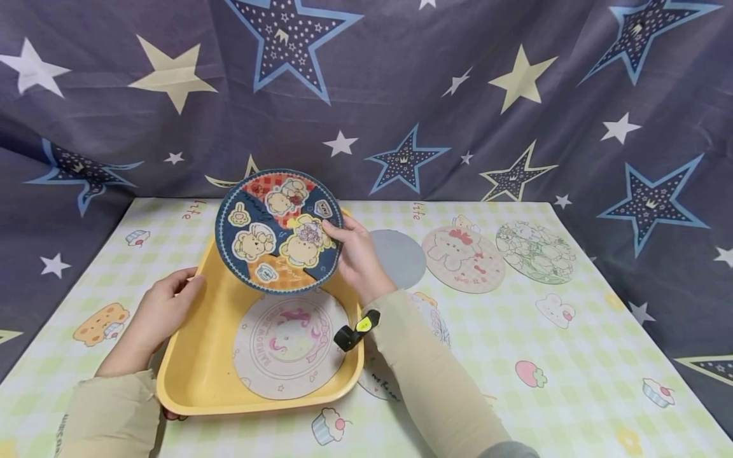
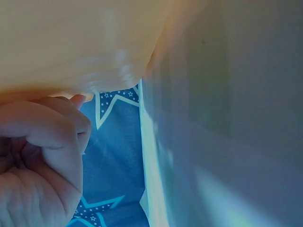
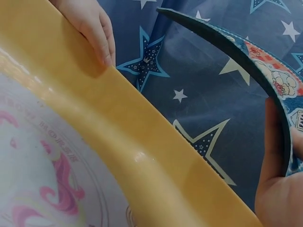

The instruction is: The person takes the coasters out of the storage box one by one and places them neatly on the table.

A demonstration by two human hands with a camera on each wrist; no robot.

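A round dark blue mat with cartoon bears (image 1: 269, 232) is held up above a yellow plastic tub (image 1: 195, 381). My right hand (image 1: 361, 257) pinches the mat's right edge, thumb on the printed face and fingers behind, as the right wrist view (image 3: 279, 201) also shows. My left hand (image 1: 166, 312) grips the tub's left rim. In the left wrist view its fingers (image 2: 52, 123) curl against the tub's outer wall (image 2: 71, 47). Inside the tub lies a pale round mat with a pink-maned unicorn (image 1: 289, 346); the blue mat hides a little of its upper edge.
Right of the tub, a grey disc (image 1: 397, 257), a pink bunny mat (image 1: 464, 261) and a green-patterned mat (image 1: 535, 251) lie on the checked tablecloth (image 1: 572, 394). My right forearm partly covers more round mats (image 1: 378, 378). A star-print curtain (image 1: 389, 95) hangs behind.
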